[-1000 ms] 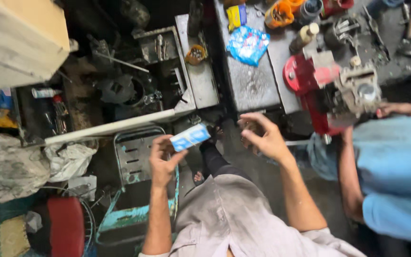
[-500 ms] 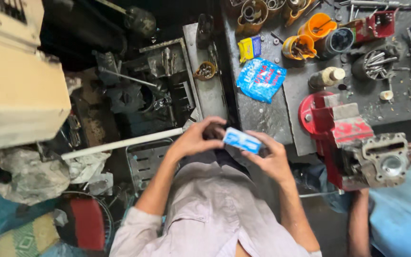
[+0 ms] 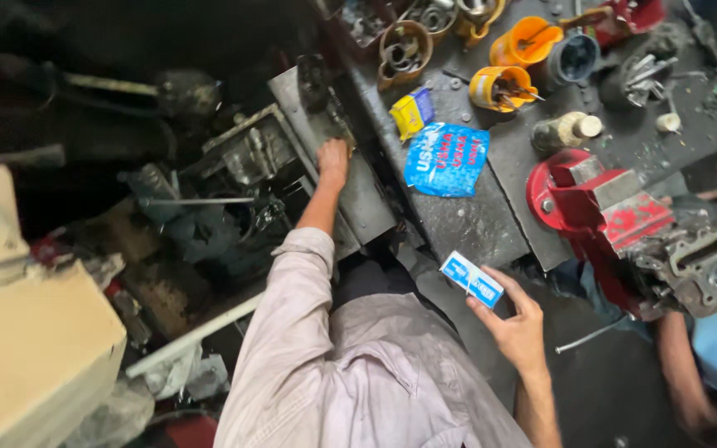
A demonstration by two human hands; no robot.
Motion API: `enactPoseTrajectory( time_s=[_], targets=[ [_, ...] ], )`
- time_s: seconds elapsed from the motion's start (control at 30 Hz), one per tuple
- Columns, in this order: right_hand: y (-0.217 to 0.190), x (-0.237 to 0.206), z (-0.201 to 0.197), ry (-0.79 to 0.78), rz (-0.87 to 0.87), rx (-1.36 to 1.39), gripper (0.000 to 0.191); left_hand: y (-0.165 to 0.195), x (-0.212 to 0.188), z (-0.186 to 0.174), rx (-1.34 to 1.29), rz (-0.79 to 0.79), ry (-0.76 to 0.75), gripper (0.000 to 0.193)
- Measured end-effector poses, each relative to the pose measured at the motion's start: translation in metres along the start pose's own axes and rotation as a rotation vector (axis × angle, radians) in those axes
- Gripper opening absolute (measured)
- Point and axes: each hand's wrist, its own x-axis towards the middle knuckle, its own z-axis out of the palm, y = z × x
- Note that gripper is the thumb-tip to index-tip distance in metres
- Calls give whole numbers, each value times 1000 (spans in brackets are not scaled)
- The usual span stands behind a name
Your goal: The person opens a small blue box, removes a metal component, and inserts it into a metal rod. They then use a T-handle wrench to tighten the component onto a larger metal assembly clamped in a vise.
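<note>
My right hand (image 3: 512, 319) holds a small blue and white box (image 3: 471, 279) by its end, just off the front edge of the grimy workbench (image 3: 475, 220). My left hand (image 3: 333, 160) is stretched forward, its fingers resting on the grey metal part (image 3: 357, 187) at the bench's left edge; what the fingers grip is hidden. A blue plastic packet (image 3: 446, 158) and a small yellow and purple pack (image 3: 412, 111) lie on the bench between my hands.
A red bench vise (image 3: 599, 207) clamps a metal engine part (image 3: 707, 267) at right, where another person's arm (image 3: 682, 377) reaches in. Orange and yellow cups (image 3: 499, 85) of small parts and a bottle (image 3: 566, 130) stand at the back. Dark machinery (image 3: 234, 166) fills the left.
Both hands held the box together before my chest. The left hand has let go and reached forward to the bench's left edge; the right hand keeps the box, moved right.
</note>
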Motion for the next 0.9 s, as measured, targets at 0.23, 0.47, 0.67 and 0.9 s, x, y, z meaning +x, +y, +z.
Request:
enactPoseTrajectory(
  time_s=[0.23,0.47,0.67,0.9],
  targets=[
    [2,-20,7,64,71,96,55,14,9,-3,-159,-149,-76,19],
    [3,-45,5,127,130,139,55,6,-34,2,-790,-245,129,33],
    [11,-80,-9,277,53,202,57,41,-124,-1,-1694,31,-783,17],
    [48,-181,-84,593,18,244,53,182,-221,5,-1610,460,-1487,41]
  ],
)
